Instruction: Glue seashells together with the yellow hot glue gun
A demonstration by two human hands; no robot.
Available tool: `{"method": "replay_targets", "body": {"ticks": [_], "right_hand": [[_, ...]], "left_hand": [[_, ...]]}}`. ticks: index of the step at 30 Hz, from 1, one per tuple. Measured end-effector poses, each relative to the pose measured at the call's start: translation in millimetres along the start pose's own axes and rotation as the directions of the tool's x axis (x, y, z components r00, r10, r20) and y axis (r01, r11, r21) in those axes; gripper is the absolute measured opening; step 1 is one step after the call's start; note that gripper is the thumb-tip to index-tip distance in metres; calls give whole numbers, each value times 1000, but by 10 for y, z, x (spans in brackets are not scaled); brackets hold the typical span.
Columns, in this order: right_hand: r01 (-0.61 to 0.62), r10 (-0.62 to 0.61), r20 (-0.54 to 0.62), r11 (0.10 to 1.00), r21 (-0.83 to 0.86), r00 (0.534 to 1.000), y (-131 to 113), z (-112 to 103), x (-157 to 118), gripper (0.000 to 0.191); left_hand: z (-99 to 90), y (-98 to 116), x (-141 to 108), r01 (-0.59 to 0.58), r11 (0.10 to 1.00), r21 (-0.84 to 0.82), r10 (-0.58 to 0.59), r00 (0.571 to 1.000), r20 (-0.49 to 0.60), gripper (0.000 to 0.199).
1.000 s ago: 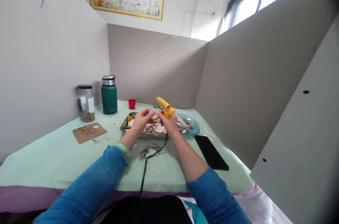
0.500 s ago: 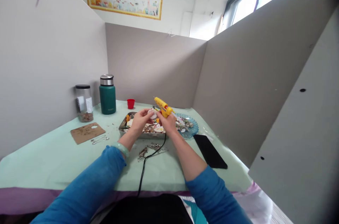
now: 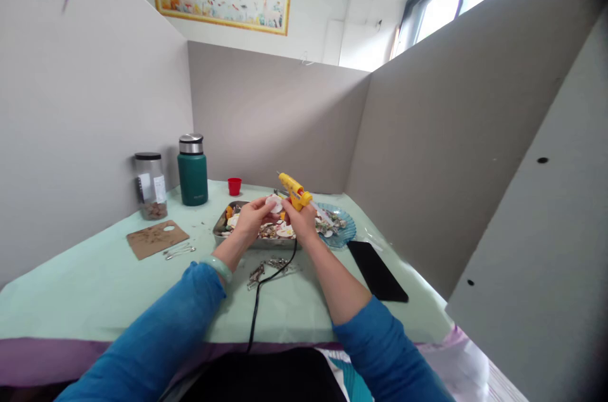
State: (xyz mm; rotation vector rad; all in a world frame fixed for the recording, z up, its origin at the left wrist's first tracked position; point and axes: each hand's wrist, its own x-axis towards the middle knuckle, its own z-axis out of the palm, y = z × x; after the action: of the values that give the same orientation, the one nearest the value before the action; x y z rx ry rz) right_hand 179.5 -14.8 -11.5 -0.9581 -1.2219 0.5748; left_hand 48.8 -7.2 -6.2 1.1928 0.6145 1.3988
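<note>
My left hand (image 3: 254, 217) pinches a small white round piece (image 3: 274, 203) between thumb and fingers, above the metal tray. Close beside it, my right hand (image 3: 300, 219) is closed around the handle of a yellow glue gun (image 3: 295, 191). The gun's nozzle points up and away, and a clear glue stick sticks out of its rear. My right fingertips are near the white piece; whether they touch it I cannot tell. Below lies the metal tray (image 3: 231, 242), filled with small white, orange and brown pieces. A black cord (image 3: 259, 294) runs from the gun toward me.
On the right stand a blue plate (image 3: 349, 229) of small decorations and a black phone-like slab (image 3: 377, 271). Metal pins (image 3: 256, 273) lie before the tray. Leftward are a brown card (image 3: 158, 238), safety pins (image 3: 179, 251), jar (image 3: 151, 187), green flask (image 3: 192, 171) and red cup (image 3: 234, 186).
The white piece has turned so that more of its flat face shows. The glue gun has shifted very slightly to the right. Both hands keep their hold.
</note>
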Motion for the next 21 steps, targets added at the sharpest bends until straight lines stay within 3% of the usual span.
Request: {"method": "replay_targets", "body": {"ticks": [7,21], "right_hand": [[-40,41,-13,994,99,999,-25,43,1,27],[-2,3,8,989,-149,1000,-88,-8,-32,30]], "left_hand": [[10,8,-9,-7,1000,4,7,1000,-13,41],[7,24,-24,-44,999,27,44,999,-22,44]]}}
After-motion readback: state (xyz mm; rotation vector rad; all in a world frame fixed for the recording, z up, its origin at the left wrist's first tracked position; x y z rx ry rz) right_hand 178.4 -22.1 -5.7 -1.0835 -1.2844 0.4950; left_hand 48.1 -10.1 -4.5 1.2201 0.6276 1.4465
